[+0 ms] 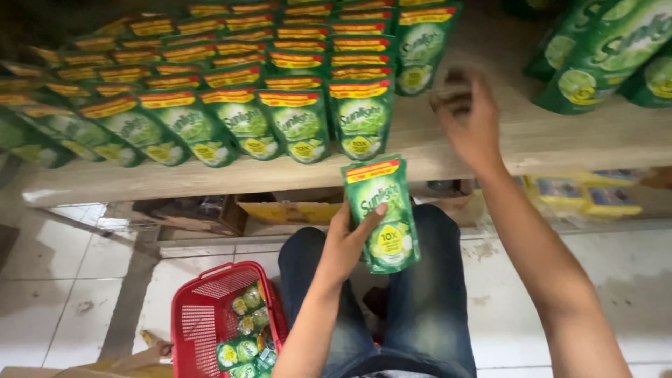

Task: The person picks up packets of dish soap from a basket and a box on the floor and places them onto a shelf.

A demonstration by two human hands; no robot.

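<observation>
My left hand (pixel 348 240) grips a green refill pouch (pixel 382 213) with a red and yellow top band, holding it upright in front of the wooden shelf (pixel 490 150). My right hand (pixel 467 119) hovers over the bare part of the shelf, blurred, fingers bent and apart, holding nothing that I can see. Rows of several matching green pouches (pixel 245 105) stand on the shelf's left half. The nearest pouch row ends just left of my right hand.
A red plastic basket (pixel 203 318) with several green pouches sits on the tiled floor at lower left. More green pouches (pixel 602 49) lean at the upper right. Cardboard boxes (pixel 287 206) and yellow packs (pixel 581 196) lie under the shelf. My jeans-clad knees are below.
</observation>
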